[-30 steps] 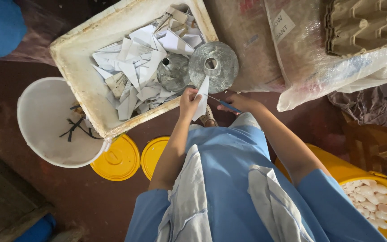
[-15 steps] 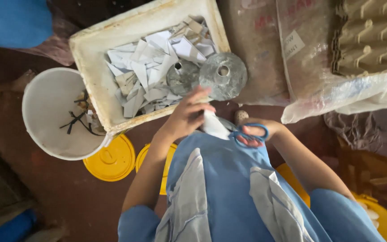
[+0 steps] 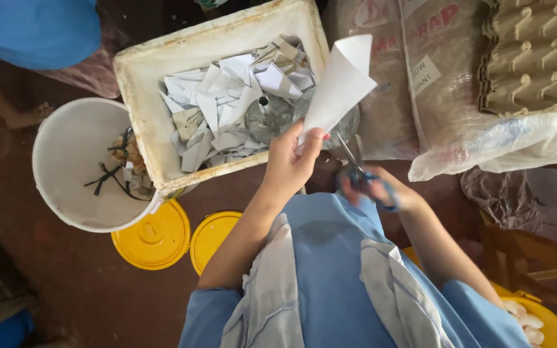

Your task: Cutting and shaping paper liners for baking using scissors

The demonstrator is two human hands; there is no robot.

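Note:
My left hand (image 3: pixel 291 161) pinches the lower corner of a white paper sheet (image 3: pixel 340 84) and holds it up over the edge of a white foam box (image 3: pixel 138 96). My right hand (image 3: pixel 375 187) grips blue-handled scissors (image 3: pixel 356 169), whose blades point up toward the paper's lower edge. The foam box holds several cut white paper pieces (image 3: pixel 220 116) and two round metal discs (image 3: pixel 267 117), the second mostly hidden behind the paper.
A white bucket (image 3: pixel 72 161) with dark strips inside stands left of the box. Two yellow lids (image 3: pixel 153 235) lie on the brown floor. A plastic-wrapped stack of egg trays (image 3: pixel 536 58) sits at the right, and a yellow tub (image 3: pixel 536 322) at the lower right.
My left hand has lifted the paper higher, over the box edge. My right hand has brought the scissors up under the paper. The camera view has shifted closer.

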